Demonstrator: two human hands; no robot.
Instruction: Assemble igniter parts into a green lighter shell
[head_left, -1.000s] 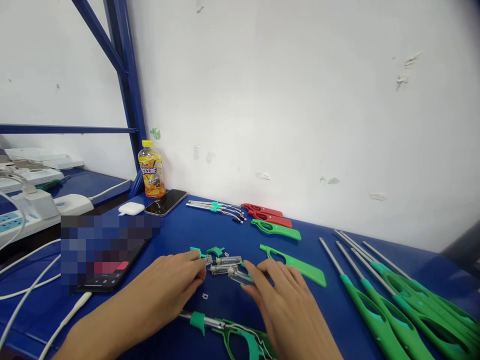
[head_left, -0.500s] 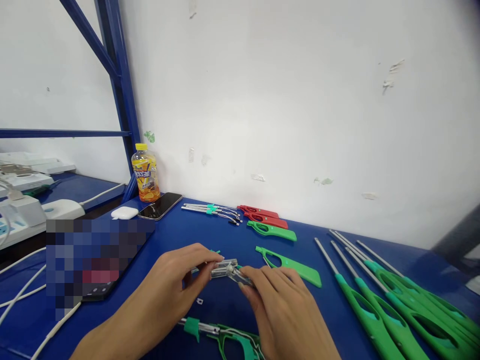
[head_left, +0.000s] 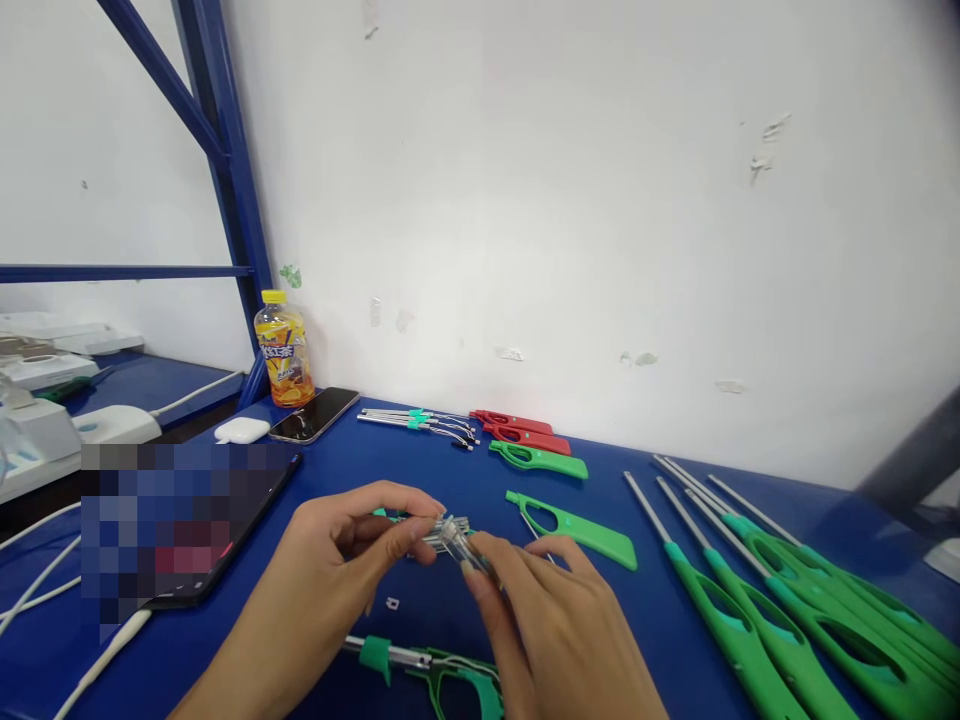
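Note:
My right hand (head_left: 562, 620) grips a small clear plastic tank (head_left: 459, 548) between thumb and fingers, its narrow end tilted up to the left. My left hand (head_left: 337, 560) pinches at that end; whether a tiny part sits between its fingertips I cannot make out. Just behind them, more clear pieces are partly hidden by my fingers. Below the hands lies an open green lighter body (head_left: 469, 690) with a metal tube (head_left: 409, 656), a teal piece and wires, partly covered by my right hand. A small metal clip (head_left: 392, 604) rests beside my left hand.
Several green long-necked lighters (head_left: 720, 620) lie on the right. Green (head_left: 585, 535) and red handle shells (head_left: 517, 422) and metal rods with wires (head_left: 405, 418) lie farther back. A phone (head_left: 319, 415), drink bottle (head_left: 285, 350), white case (head_left: 241, 430) and tablet (head_left: 262, 510) stand left.
My left fingertips have come to the end of the clear tank, which earlier was apart from them. The view has shifted slightly, moving the scene a little left.

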